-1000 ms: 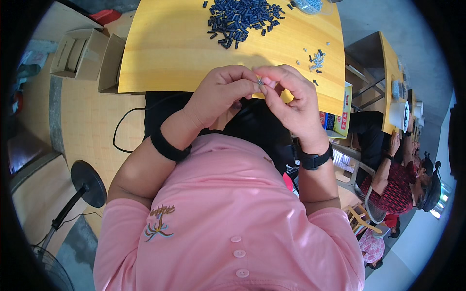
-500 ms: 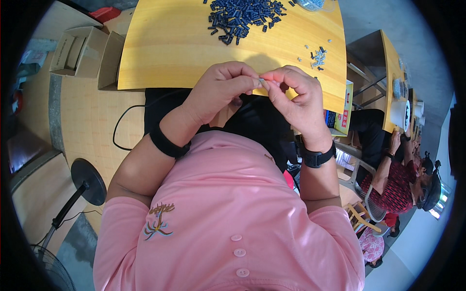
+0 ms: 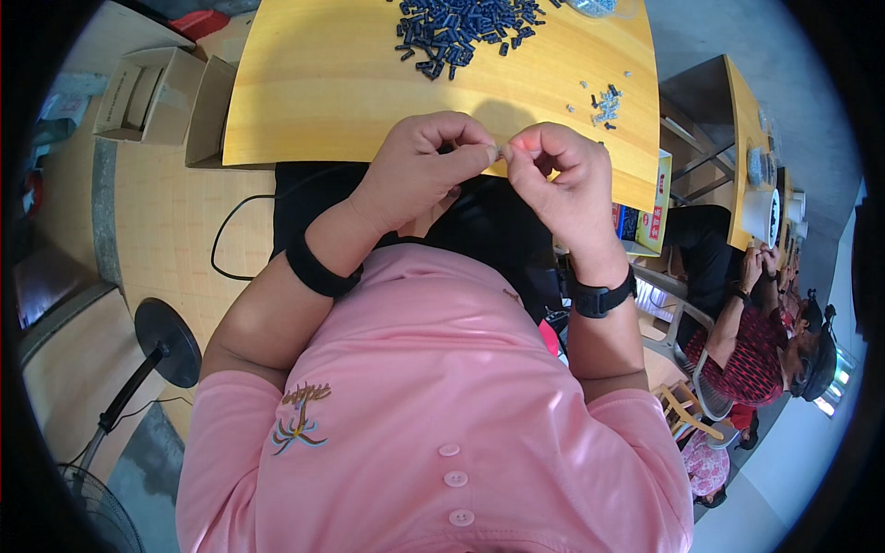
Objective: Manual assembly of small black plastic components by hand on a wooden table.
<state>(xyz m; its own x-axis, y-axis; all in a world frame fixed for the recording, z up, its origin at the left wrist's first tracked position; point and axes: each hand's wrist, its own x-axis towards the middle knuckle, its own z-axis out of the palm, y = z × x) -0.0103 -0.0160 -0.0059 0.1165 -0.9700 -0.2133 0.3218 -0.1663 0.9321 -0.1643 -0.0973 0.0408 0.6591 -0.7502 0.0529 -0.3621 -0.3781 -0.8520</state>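
Note:
Fingertip to fingertip, my left hand and my right hand meet just above the near edge of the yellow wooden table. Both hands pinch with thumb and forefinger at one spot. Whatever sits between the tips is tiny and mostly covered, so its kind does not show. Beyond my hands lies a heap of small dark blue-black plastic pieces. To the right of it is a little cluster of small pale, metallic-looking parts with a few dark pieces among them.
A clear tub of light-blue bits stands at the table's far right. Cardboard boxes sit on the left, near a black fan. Under the table's right side is a yellow box. Another person sits at a bench on the right.
My fingertips have closed in further on the tiny piece, which showed a pale bit between them before and is now nearly hidden. The co-worker's hands have shifted slightly.

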